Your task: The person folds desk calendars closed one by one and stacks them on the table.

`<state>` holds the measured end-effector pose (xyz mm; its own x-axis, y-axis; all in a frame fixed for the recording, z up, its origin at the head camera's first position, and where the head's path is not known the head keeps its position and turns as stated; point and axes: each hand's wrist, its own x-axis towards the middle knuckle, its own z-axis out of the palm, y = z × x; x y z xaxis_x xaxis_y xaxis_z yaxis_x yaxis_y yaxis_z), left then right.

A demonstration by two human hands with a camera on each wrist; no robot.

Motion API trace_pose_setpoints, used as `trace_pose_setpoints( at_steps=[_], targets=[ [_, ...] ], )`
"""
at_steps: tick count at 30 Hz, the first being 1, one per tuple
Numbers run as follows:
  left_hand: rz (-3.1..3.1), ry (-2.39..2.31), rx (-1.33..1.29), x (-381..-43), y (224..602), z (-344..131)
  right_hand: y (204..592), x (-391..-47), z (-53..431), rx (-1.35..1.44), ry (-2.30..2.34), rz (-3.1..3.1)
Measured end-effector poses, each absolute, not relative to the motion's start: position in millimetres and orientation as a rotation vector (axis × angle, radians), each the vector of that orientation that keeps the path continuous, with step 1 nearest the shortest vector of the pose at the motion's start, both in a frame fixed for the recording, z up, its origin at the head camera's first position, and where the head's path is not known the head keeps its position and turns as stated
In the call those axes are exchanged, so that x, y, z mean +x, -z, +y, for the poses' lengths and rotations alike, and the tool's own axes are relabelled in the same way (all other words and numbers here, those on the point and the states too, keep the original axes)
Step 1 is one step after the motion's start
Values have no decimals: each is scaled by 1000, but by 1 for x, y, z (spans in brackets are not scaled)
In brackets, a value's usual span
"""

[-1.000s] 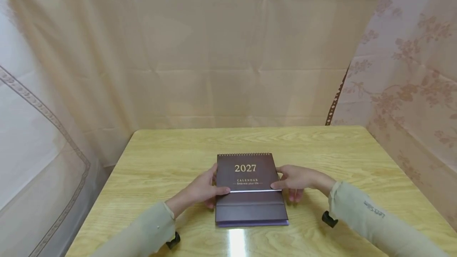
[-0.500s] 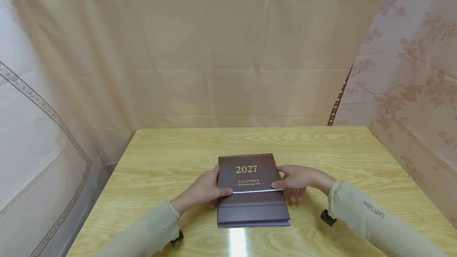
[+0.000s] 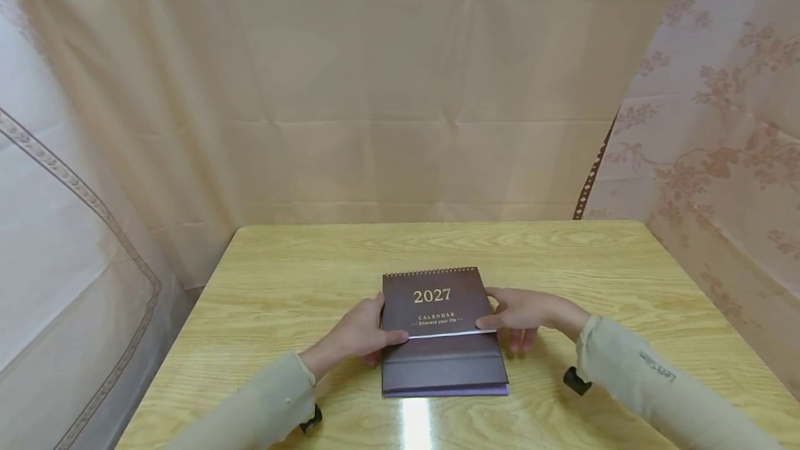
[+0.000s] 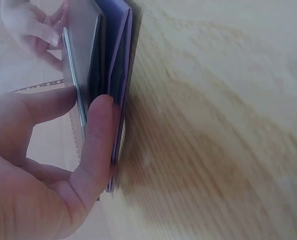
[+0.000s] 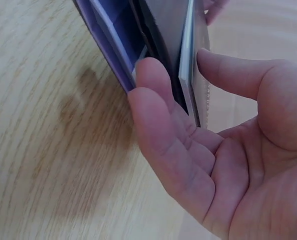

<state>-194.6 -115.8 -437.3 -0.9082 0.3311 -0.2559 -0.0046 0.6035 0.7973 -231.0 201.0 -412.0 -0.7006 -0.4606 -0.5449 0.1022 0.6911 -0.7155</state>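
A dark brown spiral-bound desk calendar (image 3: 431, 304) with gold "2027" lettering lies near the front middle of the table, its wire rings on the far side. My left hand (image 3: 359, 328) grips its left edge, thumb over the cover's lower corner. At the opposite edge my right hand (image 3: 531, 310) holds on in the same way, its thumb pressing the lower right corner. Below the pages, the folded brown stand shows a purple underside (image 3: 450, 391). Both wrist views show gaps between the page block (image 5: 188, 60), the brown stand and the purple layer (image 4: 119, 25), with fingers along the sides.
The calendar lies on a light wood-grain table (image 3: 300, 262). Behind it hangs a beige cloth (image 3: 406, 89), with a floral cloth (image 3: 719, 158) on the right and a pale cloth (image 3: 56, 228) on the left. Each wrist carries a black strap (image 3: 576, 380).
The head view has shifted slightly, so the table and calendar appear a little further right. Both hands keep the same hold, and the calendar's upper part turns very slightly.
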Motion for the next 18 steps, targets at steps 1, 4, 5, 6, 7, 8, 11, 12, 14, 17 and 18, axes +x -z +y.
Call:
trace_pose_setpoints(
  at_steps=[1, 4, 5, 6, 7, 8, 11, 12, 14, 17, 18],
  targets=[
    [2453, -1223, 258, -195, 437, -115, 413, -231, 201, -280, 971, 2161],
    [2460, -1220, 253, -194, 438, -115, 415, -231, 201, -295, 962, 2178],
    [2461, -1221, 252, -194, 438, -115, 416, -231, 201, -288, 958, 2182],
    [2461, -1221, 249, -194, 437, -115, 417, -232, 201, -283, 952, 2185],
    [2461, -1220, 246, -194, 437, -114, 417, -232, 201, -281, 945, 2186],
    [2463, -1221, 248, -194, 437, -114, 417, -232, 201, -271, 942, 2186],
    [2469, -1233, 267, -194, 435, -114, 416, -233, 201, -242, 948, 2184],
    [2475, -1231, 272, -194, 435, -114, 415, -233, 201, -238, 953, 2181],
    [2488, -1227, 281, -193, 433, -113, 415, -232, 201, -226, 963, 2175],
    [2502, -1216, 286, -191, 433, -111, 415, -229, 202, -223, 969, 2168],
    [2508, -1211, 288, -191, 433, -111, 415, -228, 202, -221, 965, 2167]
  ],
)
